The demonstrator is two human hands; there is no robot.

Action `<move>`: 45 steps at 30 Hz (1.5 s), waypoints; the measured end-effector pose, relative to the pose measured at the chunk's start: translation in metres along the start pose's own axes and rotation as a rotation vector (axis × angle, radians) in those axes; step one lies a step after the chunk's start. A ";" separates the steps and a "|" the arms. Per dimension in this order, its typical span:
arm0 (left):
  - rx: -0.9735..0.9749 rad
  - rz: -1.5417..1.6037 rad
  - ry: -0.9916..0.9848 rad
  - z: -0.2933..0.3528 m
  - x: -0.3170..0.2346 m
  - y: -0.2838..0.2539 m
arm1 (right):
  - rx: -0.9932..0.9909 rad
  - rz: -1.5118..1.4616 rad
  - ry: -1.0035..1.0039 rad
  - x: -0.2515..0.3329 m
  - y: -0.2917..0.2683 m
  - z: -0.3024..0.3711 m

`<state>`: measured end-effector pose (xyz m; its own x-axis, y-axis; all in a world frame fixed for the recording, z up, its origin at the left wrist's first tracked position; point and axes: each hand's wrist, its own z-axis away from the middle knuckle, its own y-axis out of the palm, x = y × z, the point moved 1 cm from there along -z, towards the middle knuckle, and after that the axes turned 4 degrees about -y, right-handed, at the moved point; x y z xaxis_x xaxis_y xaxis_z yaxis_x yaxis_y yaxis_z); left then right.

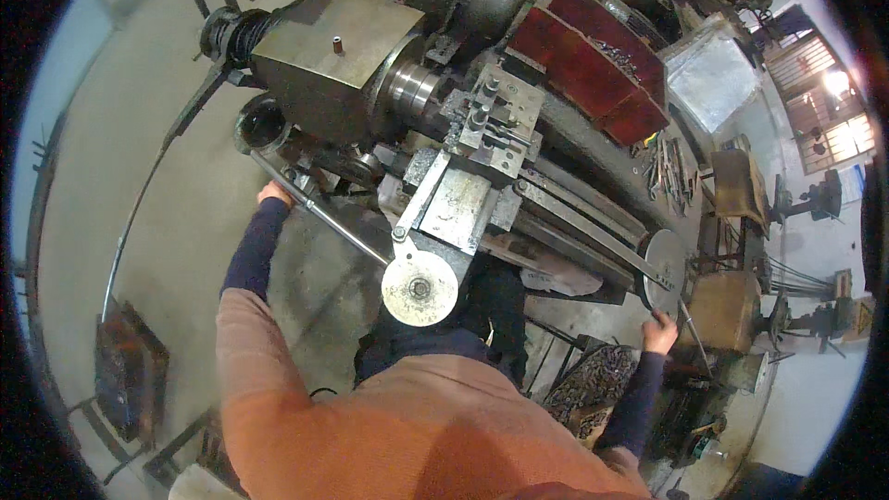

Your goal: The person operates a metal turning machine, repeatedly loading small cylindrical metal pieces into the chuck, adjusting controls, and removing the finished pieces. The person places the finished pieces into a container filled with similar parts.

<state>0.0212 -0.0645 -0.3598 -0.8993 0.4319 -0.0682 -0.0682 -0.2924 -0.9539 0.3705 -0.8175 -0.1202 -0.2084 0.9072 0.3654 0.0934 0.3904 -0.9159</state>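
I stand over a grey metal lathe (343,60). My left hand (274,193) reaches out in a dark sleeve and rests on a long steel lever rod (324,215) that runs along the machine's front. My right hand (659,332) grips the rim of the round tailstock handwheel (665,268) at the lathe's right end. A round carriage handwheel (419,289) sits just ahead of my chest. The tool post (491,116) stands on the carriage near the chuck (407,88).
A red chip tray (593,65) lies behind the bed. Loose hand tools (671,171) lie on the far right of the machine. A bin of metal swarf (593,380) sits by my right arm. A dark box (130,370) stands on the concrete floor to my left.
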 end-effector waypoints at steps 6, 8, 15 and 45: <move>-0.047 0.112 -0.077 0.005 0.003 -0.012 | -0.035 -0.223 -0.578 0.141 -0.020 -0.078; -0.014 0.085 0.031 0.012 0.022 -0.023 | 0.085 -0.343 -0.721 0.229 -0.012 -0.084; -0.769 0.084 0.043 0.090 0.114 -0.208 | 0.094 -0.344 -1.425 0.455 0.067 -0.060; 0.157 1.308 0.881 0.281 -0.206 -0.252 | 0.406 -0.997 -1.298 0.377 0.043 0.039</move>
<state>0.1025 -0.3199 -0.0228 0.1481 0.1440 -0.9784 0.4276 -0.9014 -0.0680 0.2576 -0.4653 -0.0282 -0.6535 -0.4507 0.6081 -0.7553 0.4414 -0.4845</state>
